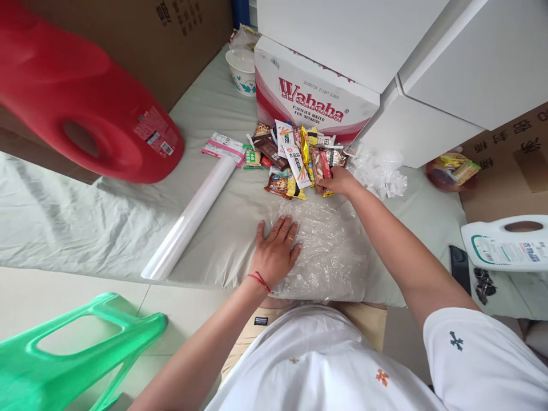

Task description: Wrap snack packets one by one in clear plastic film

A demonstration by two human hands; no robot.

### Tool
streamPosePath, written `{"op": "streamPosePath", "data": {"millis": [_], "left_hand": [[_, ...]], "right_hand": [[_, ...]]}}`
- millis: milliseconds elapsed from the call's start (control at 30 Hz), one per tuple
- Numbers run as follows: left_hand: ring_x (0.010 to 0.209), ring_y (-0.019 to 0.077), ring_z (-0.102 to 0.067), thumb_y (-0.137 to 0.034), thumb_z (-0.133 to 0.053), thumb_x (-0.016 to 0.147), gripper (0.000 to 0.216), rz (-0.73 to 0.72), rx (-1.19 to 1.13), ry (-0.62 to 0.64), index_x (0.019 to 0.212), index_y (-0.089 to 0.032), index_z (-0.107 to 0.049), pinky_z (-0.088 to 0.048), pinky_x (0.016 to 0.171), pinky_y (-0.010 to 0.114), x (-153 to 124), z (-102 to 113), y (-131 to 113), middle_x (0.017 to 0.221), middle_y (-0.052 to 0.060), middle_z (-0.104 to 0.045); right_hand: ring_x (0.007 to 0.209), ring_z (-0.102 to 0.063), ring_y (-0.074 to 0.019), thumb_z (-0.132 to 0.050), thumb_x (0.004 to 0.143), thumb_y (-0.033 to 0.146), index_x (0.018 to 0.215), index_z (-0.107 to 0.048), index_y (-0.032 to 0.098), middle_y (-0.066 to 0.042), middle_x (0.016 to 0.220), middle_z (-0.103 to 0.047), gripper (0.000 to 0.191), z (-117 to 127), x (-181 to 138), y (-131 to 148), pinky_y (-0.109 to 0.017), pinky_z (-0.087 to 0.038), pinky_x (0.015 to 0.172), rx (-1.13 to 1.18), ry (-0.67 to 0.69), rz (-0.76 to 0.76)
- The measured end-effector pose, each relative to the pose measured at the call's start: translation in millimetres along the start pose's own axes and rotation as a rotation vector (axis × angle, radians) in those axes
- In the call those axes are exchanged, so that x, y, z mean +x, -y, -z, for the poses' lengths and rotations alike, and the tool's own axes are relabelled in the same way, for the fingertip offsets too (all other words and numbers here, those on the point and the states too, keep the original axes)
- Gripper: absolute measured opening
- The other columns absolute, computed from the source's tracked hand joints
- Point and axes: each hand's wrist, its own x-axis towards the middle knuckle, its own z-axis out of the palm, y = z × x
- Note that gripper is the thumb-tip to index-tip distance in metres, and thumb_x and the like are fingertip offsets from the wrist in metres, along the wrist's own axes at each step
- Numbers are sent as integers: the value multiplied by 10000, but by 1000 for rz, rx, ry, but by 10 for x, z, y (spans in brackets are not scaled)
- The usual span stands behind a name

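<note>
Here our right hand [338, 181] curls its fingers around a snack packet [322, 165] at the right edge of the snack pile [286, 160], just in front of the water box [312, 94]. Our left hand [276, 251] lies open, palm flat on the clear plastic sheet [329, 251] nearer us. A film roll [192, 220] lies further left.

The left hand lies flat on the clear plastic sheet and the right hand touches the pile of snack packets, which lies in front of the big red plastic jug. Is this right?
Not quite. The head view shows the pile of snack packets in front of the white and red Wahaha carton; the big red plastic jug is apart, far to the left. The rest holds.
</note>
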Motion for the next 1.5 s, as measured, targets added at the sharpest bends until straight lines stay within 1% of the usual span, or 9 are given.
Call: {"op": "streamPosePath", "data": {"millis": [100, 200, 333, 567, 733, 867, 1033, 1233, 1500], "left_hand": [[1533, 322, -384, -437, -375, 1064, 544, 4, 7, 7, 1558, -231, -473, -113, 1282, 666, -3, 4, -5, 1649, 115, -412], [1537, 311, -378, -443, -365, 1066, 543, 2, 7, 9, 1553, -230, -479, -111, 1285, 659, -5, 5, -6, 1648, 110, -417], [1534, 300, -384, -435, -377, 1063, 530, 8, -2, -2, 1537, -234, -500, -110, 1292, 646, -5, 4, -5, 1640, 106, -433], [1533, 301, -385, -428, -370, 1064, 528, 3, -31, -11, 1532, -224, -505, -95, 1291, 655, -6, 1, 1, 1642, 113, -426], [1534, 286, -388, -399, -304, 1082, 536, 9, -54, -19, 1564, -226, -458, -75, 1292, 645, -5, -21, 14, 1642, 107, -423], [1530, 265, -398, -347, -250, 1087, 566, 23, -70, -38, 1630, -209, -327, -73, 1296, 611, -1, -38, 34, 1633, 115, -437], [1494, 242, -455, -343, -208, 1089, 580, 63, -96, -67, 1644, -191, -276, -152, 1288, 552, 1, -29, 78, 1614, 132, -464], [1478, 243, -477, -361, -221, 1089, 565, 64, -68, -63, 1607, -174, -350, -165, 1281, 544, 7, -32, 89, 1581, 138, -511], [1481, 267, -473, -413, -229, 1086, 589, 63, -39, -44, 1595, -160, -383, -180, 1276, 568, 10, -28, 82, 1564, 154, -530]], "right_hand": [[1193, -641, -374, -834, 726, 515, 1270, -636, 124, -206, 1271, -687, 699, -59, -5, 76, -445, -523, 992, -98, -38, -30], [1260, -605, -392, -854, 701, 502, 1282, -620, 116, -211, 1310, -670, 735, -130, 33, 164, -467, -510, 1029, -79, -90, -51], [893, -726, -284, -842, 697, 308, 1106, -667, 139, -129, 1007, -749, 476, -154, 32, 155, -374, -590, 792, 166, 16, -75], [500, -531, -169, -728, 719, 302, 946, -585, 223, 43, 609, -538, 280, 123, -588, -289, -299, -451, 509, 429, -16, -11], [679, -545, -191, -699, 756, 427, 929, -568, 238, 14, 772, -575, 288, 43, -1386, -608, -308, -454, 612, 319, 33, 281], [945, -564, -259, -675, 789, 268, 1039, -625, 219, -65, 992, -649, 260, -239, -1735, -672, -369, -462, 839, 130, 104, 601], [987, -517, -272, -671, 800, 156, 1119, -642, 191, -90, 1042, -649, 322, -459, -1738, -608, -386, -427, 893, -14, 144, 708], [1209, -462, -331, -789, 849, 338, 1438, -545, 215, -145, 1364, -597, 650, -524, -1694, -529, -464, -411, 1003, -84, 120, 758], [1141, -524, -284, -665, 954, 289, 1315, -649, 195, -132, 1232, -676, 374, -552, -1694, -588, -441, -415, 1002, -19, 84, 773]]}}
